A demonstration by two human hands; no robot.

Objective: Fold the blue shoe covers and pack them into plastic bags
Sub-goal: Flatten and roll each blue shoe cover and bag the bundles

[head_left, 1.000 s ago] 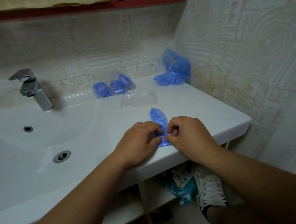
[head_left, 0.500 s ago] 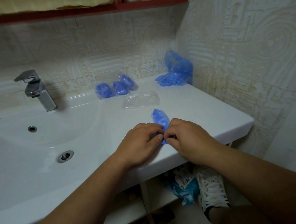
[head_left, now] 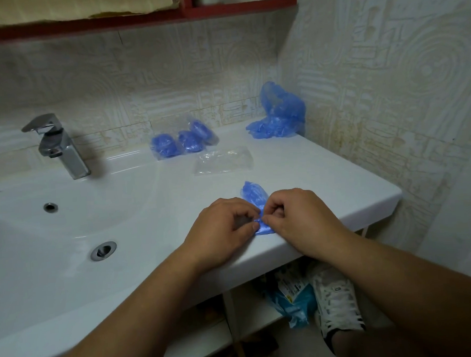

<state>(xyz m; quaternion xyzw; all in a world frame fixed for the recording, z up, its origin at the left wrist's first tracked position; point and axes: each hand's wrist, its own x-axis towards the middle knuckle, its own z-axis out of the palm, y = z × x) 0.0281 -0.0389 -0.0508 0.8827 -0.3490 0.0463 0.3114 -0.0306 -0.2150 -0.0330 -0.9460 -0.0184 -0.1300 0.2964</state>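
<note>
Blue shoe cover (head_left: 253, 196): flat on the near right part of the white counter (head_left: 333, 189), its near end caught between both hands.
Fingers: left hand (head_left: 223, 229) and right hand (head_left: 296, 218) are both curled, thumb and fingertips pinching the cover's near edge where the hands meet.
Long axis: runs near to far, the free end poking out beyond the knuckles, away from the person.
Nearer hand: neither really; they sit level, left and right of the strip.
Likely next move: I'd say a roll or fold toward the far end.
Empty plastic bag (head_left: 222, 160): just beyond the cover, apart from it.
Filled bags (head_left: 183, 141): farther back, by the wall.
Loose covers (head_left: 280, 116): heaped in the far right corner.
</note>
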